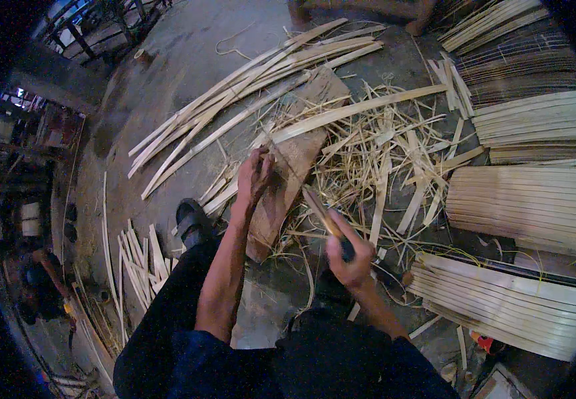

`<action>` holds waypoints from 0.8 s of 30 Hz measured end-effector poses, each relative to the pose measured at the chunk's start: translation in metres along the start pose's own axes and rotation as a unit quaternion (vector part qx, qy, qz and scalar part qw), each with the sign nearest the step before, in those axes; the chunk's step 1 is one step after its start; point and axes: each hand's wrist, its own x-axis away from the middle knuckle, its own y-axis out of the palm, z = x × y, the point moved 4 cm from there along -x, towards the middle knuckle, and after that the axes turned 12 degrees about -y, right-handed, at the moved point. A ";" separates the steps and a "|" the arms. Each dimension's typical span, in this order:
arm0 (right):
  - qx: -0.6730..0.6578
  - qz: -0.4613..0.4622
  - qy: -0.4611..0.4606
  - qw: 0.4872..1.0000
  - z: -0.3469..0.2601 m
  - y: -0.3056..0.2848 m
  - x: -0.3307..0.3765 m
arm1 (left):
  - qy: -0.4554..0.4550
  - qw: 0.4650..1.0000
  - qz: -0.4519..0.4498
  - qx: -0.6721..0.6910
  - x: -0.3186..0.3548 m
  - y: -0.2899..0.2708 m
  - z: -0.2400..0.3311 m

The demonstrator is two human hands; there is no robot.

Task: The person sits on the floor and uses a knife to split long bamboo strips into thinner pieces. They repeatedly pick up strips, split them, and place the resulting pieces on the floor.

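My left hand (256,175) is closed at a long pale bamboo strip (368,103), with its fingertips partly hidden. This strip lies across a worn wooden plank (301,149) and reaches toward the far right. In my right hand (350,256) is a knife (316,205), gripped by its handle. Its narrow blade points up and left across the plank, toward my left fingers; where the tip ends is hard to make out. Thin curled bamboo shavings (361,156) are heaped just right of the plank.
Long bamboo strips (235,93) lie on the floor beyond the plank. Stacked slat bundles (521,203) line the right side. Shorter strips (143,263) lie left of my sandalled foot (193,223). A person's bare foot (418,25) shows at the far edge.
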 end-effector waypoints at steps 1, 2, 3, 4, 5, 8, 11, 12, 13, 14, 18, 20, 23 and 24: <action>0.013 0.035 -0.036 0.999 -0.001 -0.013 0.010 | 0.047 0.993 0.062 -0.088 0.000 -0.003 0.000; 0.038 0.055 -0.043 0.997 -0.007 -0.031 0.017 | 0.093 0.973 0.123 -0.173 -0.001 -0.005 0.003; 0.055 0.073 -0.049 0.995 -0.013 -0.048 0.025 | 0.114 0.970 0.152 -0.153 -0.005 -0.014 0.017; 0.000 0.074 0.063 0.995 -0.002 -0.069 0.040 | 0.139 0.967 0.176 -0.120 -0.014 -0.016 0.049; -0.063 0.073 0.174 0.980 0.010 -0.087 0.059 | 0.163 0.961 0.202 -0.097 -0.022 -0.020 0.066; -0.129 0.140 0.181 0.965 0.008 -0.093 0.074 | 0.084 0.992 0.055 0.073 -0.055 0.006 0.067; -0.129 0.193 0.098 0.968 -0.003 -0.096 0.083 | -0.017 0.985 -0.096 0.139 -0.053 0.048 0.082; -0.144 0.207 0.214 0.944 0.000 -0.101 0.087 | -0.032 0.981 -0.131 0.137 -0.047 0.058 0.089; -0.164 0.224 0.333 0.901 0.002 -0.106 0.092 | -0.086 0.963 -0.213 0.142 -0.040 0.071 0.092; -0.187 0.241 0.438 0.846 0.001 -0.110 0.098 | -0.112 0.948 -0.256 0.154 -0.033 0.083 0.098; -0.111 0.284 0.154 0.940 -0.005 -0.116 0.100 | 0.081 0.978 -0.184 -0.047 0.011 0.150 0.108; -0.010 0.310 0.062 0.949 -0.007 -0.127 0.093 | 0.116 0.960 -0.225 -0.123 0.038 0.159 0.144; 0.056 0.325 0.143 0.933 0.004 -0.142 0.089 | 0.140 0.968 -0.178 -0.104 0.045 0.174 0.136; 0.160 0.301 0.093 0.935 0.008 -0.147 0.086 | 0.157 0.975 -0.139 -0.072 0.043 0.182 0.123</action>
